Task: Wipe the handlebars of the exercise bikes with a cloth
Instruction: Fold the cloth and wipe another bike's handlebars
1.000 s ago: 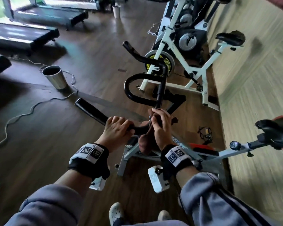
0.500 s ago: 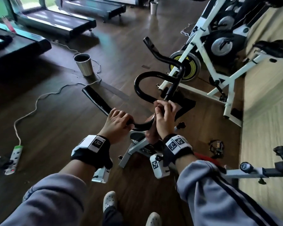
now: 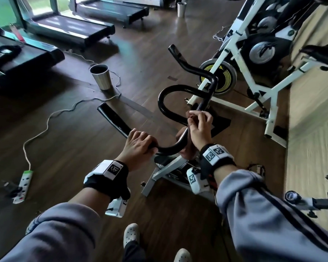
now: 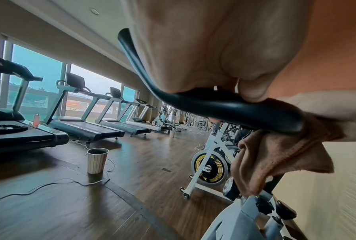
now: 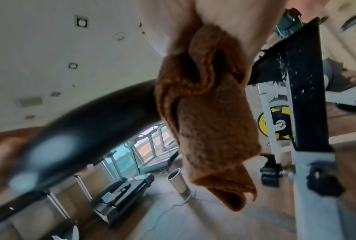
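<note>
The black handlebar (image 3: 178, 93) of the exercise bike loops in front of me. My left hand (image 3: 140, 143) grips its left arm just inside the flat end grip. My right hand (image 3: 198, 124) holds a brown cloth (image 3: 186, 150) wrapped round the bar's middle stem, fingers curled over it. In the left wrist view the handlebar (image 4: 224, 107) runs under my palm, and the cloth (image 4: 275, 154) hangs at its right end. The right wrist view shows the cloth (image 5: 210, 121) bunched in my grip and drooping below the blurred handlebar (image 5: 80, 129).
A white exercise bike (image 3: 254, 76) stands close on the right by the wall. A metal bin (image 3: 100, 77), a white cable and a power strip (image 3: 23, 186) lie on the wooden floor to the left. Treadmills (image 3: 70, 29) line the far left.
My right hand has slid the cloth forward up the middle stem of the handlebar. My left hand keeps its grip on the left arm. My head has turned, shifting the view rightward.
</note>
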